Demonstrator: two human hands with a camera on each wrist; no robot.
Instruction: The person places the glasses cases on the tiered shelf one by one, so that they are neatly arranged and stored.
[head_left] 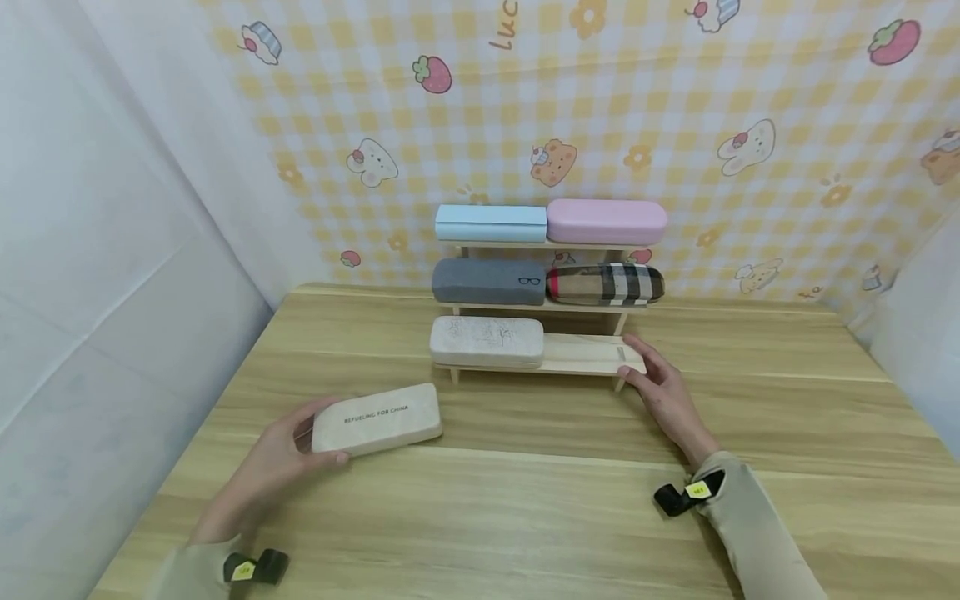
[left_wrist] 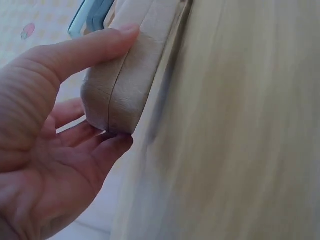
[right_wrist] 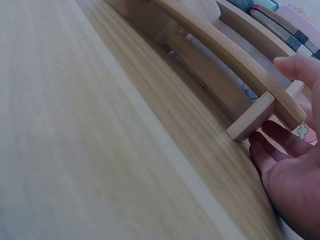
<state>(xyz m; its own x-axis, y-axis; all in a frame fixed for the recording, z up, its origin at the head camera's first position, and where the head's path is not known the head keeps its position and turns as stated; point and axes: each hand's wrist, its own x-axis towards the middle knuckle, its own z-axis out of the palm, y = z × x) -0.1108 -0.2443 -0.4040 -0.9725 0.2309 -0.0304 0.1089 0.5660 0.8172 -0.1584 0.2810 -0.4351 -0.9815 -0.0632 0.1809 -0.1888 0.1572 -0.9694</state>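
Observation:
My left hand (head_left: 281, 450) holds a cream glasses case (head_left: 377, 419) lettered "REFUELING FOR CHINA" by its left end. In the left wrist view, the thumb lies along one side of the case (left_wrist: 125, 75) and the fingers curl round the other. A three-tier wooden rack (head_left: 577, 354) stands toward the back of the table. My right hand (head_left: 667, 400) grips the right end of its bottom shelf, with fingers near the leg (right_wrist: 252, 117). On that shelf's left half sits another cream case (head_left: 487, 342) with an embossed pattern.
The middle tier carries a grey-blue case (head_left: 487, 282) and a plaid case (head_left: 607, 284). On top lie a light blue case (head_left: 491, 223) and a pink case (head_left: 607, 221). A checked cloth (head_left: 480, 117) hangs behind the wooden table (head_left: 480, 525); a pale wall (head_left: 112, 292) borders the left.

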